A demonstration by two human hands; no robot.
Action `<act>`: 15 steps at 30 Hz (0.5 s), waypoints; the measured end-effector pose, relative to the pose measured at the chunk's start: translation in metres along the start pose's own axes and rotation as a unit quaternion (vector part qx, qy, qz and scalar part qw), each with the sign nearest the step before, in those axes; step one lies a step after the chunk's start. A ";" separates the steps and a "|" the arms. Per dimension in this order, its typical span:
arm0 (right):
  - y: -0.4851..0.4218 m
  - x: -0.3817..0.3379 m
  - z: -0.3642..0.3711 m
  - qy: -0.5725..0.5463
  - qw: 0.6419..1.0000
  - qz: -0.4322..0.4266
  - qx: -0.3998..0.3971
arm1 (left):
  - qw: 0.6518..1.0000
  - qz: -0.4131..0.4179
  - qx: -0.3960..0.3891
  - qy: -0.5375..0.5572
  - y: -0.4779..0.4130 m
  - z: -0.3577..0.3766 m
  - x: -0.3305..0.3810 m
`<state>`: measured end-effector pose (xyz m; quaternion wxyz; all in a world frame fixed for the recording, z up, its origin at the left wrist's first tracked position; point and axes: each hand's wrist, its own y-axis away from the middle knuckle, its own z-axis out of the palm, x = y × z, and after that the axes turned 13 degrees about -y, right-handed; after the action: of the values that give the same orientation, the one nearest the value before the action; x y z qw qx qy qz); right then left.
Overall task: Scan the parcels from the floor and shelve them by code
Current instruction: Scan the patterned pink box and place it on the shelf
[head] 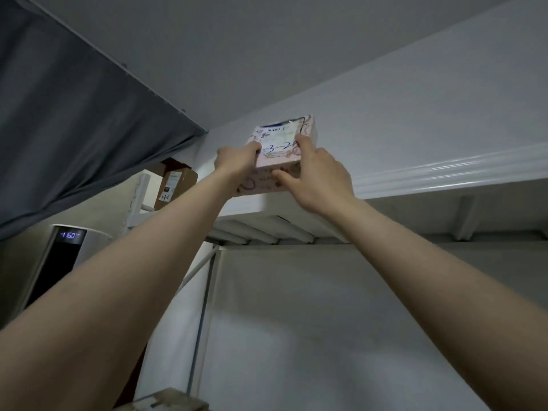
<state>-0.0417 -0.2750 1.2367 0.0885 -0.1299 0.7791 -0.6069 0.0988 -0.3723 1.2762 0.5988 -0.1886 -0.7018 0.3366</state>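
Both arms reach up, left hand [235, 161] and right hand [318, 176] gripping pink parcel [280, 149] on shelf [255, 206].

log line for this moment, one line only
step: shelving | left hand: grips pink parcel | right hand: grips it | place: top shelf edge | nearby: brown box

Blurred, unreadable print on the parcel label [278, 140]; cardboard box [166, 400] partly beyond bottom edge.

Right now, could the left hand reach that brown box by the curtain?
Probably yes: the brown box sits just left of the left hand with nothing between, but it grips the pink parcel and must let go first.
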 end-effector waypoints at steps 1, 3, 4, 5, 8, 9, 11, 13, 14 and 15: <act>-0.006 0.002 0.002 0.011 1.000 0.000 -0.001 | 1.000 0.011 0.000 -0.004 -0.005 0.000 -0.001; -0.019 0.006 0.006 0.009 1.000 0.008 -0.013 | 0.999 0.043 -0.008 -0.014 0.001 -0.001 0.002; -0.025 0.008 0.008 0.004 1.000 0.015 -0.020 | 0.998 0.054 -0.012 -0.013 -0.001 0.000 0.003; -0.031 0.010 0.012 -0.001 0.999 0.027 -0.027 | 0.998 0.058 -0.018 -0.015 -0.006 0.001 0.000; -0.050 0.017 0.026 -0.010 0.996 0.068 -0.051 | 0.997 0.071 -0.034 -0.007 -0.029 0.006 -0.013; -0.056 0.018 0.031 -0.010 0.995 0.082 -0.060 | 0.997 0.071 -0.040 -0.003 -0.034 0.007 -0.019; -0.066 0.019 0.044 -0.004 0.992 0.098 -0.073 | 0.996 0.072 -0.053 0.002 -0.045 0.010 -0.034; -0.072 0.021 0.056 0.005 0.992 0.099 -0.073 | 0.995 0.074 -0.072 -0.001 -0.059 0.016 -0.051; -0.074 0.022 0.063 0.008 0.993 0.096 -0.072 | 0.995 0.073 -0.071 -0.002 -0.066 0.019 -0.060; -0.076 0.021 0.070 0.010 0.993 0.092 -0.072 | 0.995 0.076 -0.064 0.000 -0.073 0.019 -0.069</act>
<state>-0.0337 -0.3639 1.2936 0.1268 -0.0572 0.8304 -0.5395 0.1048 -0.4748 1.2769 0.5581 -0.2789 -0.7059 0.3354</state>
